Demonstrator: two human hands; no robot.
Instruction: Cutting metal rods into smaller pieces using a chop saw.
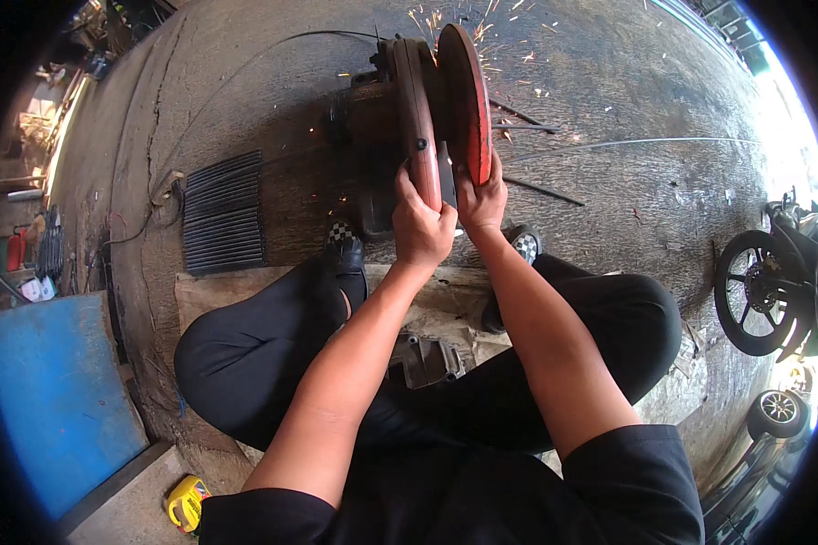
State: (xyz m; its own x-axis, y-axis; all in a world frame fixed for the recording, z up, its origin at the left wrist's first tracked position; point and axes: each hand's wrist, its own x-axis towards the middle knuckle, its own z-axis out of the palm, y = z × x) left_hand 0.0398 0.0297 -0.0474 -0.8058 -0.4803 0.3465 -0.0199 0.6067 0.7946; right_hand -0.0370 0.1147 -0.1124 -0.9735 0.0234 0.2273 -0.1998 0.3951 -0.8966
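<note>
In front of my feet stands a dark power saw, apparently a cut-off saw, with its motor (368,113) on the left side. Sparks (486,41) spray out at its far end. My left hand (423,222) is wrapped round the lower end of the curved, brownish-red handle (414,109). Close beside it, my right hand (483,202) grips the near lower edge of the round red guard (479,118), its fingers partly hidden behind it. The cutting point is hidden by the machine. Several thin dark rods (545,193) stick out to the right from beneath the saw.
A stack of dark ribbed metal bars (223,213) lies left of the saw. Between my legs sits a grey metal part (427,361). A blue panel (64,391) and a yellow tape measure (186,502) are at lower left. A motorcycle wheel (753,292) stands at right.
</note>
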